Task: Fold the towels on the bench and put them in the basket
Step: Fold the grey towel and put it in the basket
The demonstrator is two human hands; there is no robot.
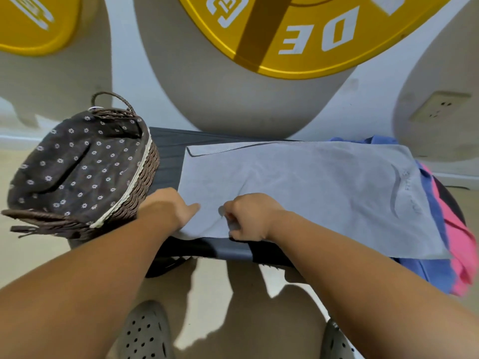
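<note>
Head view: grey towel (pixel 311 193) spread flat across dark bench (pixel 168 151) beside wicker basket (pixel 77 172), left hand (pixel 166 208) pressing open-palmed, right hand (pixel 248 216) pinching near edge, apparently readying a fold.

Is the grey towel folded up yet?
Not yet. The grey towel lies spread flat over the bench, only its far left corner turned over.
</note>
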